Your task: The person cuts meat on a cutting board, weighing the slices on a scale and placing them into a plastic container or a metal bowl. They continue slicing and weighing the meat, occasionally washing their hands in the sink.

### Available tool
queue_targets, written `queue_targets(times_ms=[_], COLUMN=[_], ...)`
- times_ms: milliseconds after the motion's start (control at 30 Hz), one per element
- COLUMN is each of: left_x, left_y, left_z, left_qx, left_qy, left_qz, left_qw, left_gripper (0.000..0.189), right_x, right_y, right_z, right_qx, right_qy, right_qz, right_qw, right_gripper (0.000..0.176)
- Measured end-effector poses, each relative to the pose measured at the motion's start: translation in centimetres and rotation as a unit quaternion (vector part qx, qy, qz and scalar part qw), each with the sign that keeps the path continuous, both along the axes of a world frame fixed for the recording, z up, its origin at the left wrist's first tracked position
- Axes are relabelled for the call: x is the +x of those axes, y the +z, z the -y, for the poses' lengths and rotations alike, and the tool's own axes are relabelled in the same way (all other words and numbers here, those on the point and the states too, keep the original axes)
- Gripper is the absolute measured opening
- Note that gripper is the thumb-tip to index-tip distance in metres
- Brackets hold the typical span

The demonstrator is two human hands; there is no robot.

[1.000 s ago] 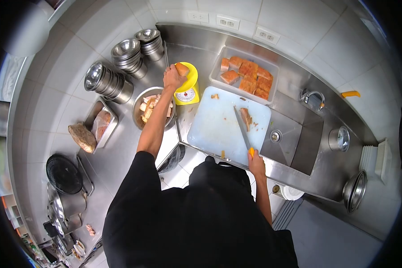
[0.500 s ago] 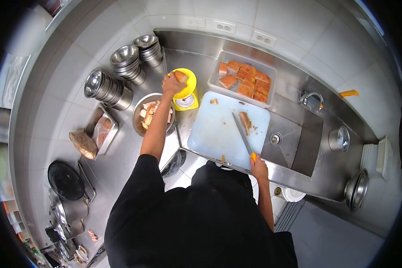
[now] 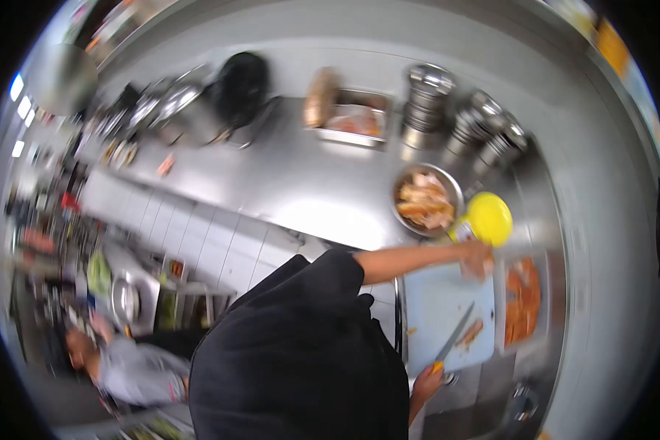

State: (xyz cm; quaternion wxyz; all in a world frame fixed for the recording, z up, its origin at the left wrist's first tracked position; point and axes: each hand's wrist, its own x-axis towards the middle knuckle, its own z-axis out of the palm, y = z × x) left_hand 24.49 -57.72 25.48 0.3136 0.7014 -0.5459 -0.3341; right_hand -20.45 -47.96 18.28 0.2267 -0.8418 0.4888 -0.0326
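Note:
My left hand (image 3: 477, 257), blurred by motion, is over the far edge of the pale blue cutting board (image 3: 433, 301). It is closed on a pale orange piece of salmon (image 3: 478, 273), beside a clear plastic tub (image 3: 540, 334) of salmon blocks (image 3: 521, 304). In my right hand (image 3: 426, 383) is a knife (image 3: 457, 330) with an orange handle, its blade lying over the board. A brown trimmed strip (image 3: 471, 334) lies next to the blade. The yellow kitchen scale (image 3: 490, 218) stands just beyond my left hand, its plate bare.
A steel bowl (image 3: 458, 192) of pale chunks sits by the scale. Stacked steel containers (image 3: 425, 103) and a metal tray (image 3: 352, 138) with a wrapped pack line the wall. A sink (image 3: 447, 422) adjoins the board. Another person (image 3: 139, 370) is at the lower left.
My view has swung left, bringing the other person into sight. My left hand has lifted the salmon piece off the scale and carried it to the board's edge. The knife remains over the board.

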Motion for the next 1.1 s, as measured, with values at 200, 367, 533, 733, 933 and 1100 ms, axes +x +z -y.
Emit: queue_targets(times_ms=[200, 367, 533, 733, 933, 1100], left_x=[-12.0, -16.5, -19.4, -22.9, -24.9, -26.8], left_y=[-4.5, -4.2, -9.5, -6.1, -10.3, -8.3], left_z=[-11.1, -15.6, -12.0, -18.2, -16.9, -14.8], left_qx=[0.137, -0.022, -0.272, -0.271, -0.192, -0.113], left_qy=[-0.119, -0.030, 0.069, 0.041, 0.113, 0.166], left_qz=[0.121, 0.154, 0.326, 0.235, 0.288, 0.311], left_qw=[0.976, 0.987, 0.903, 0.933, 0.932, 0.929], left_gripper=[0.046, 0.061, 0.053, 0.051, 0.046, 0.042], right_x=[-1.4, -0.4, -0.5, 0.0, 2.5, 2.9], right_y=[-5.9, -6.2, -7.4, -7.3, -3.2, -1.5], right_z=[6.2, 7.4, 10.5, 12.6, 12.8, 11.1], right_qx=[0.064, 0.068, 0.085, 0.098, 0.161, 0.097], right_qy=[0.153, 0.179, 0.205, 0.217, 0.174, 0.201], right_qz=[0.129, 0.151, 0.168, 0.126, -0.020, -0.021], right_qw=[0.978, 0.970, 0.960, 0.963, 0.971, 0.975], right_gripper=[0.040, 0.041, 0.043, 0.039, 0.041, 0.040])
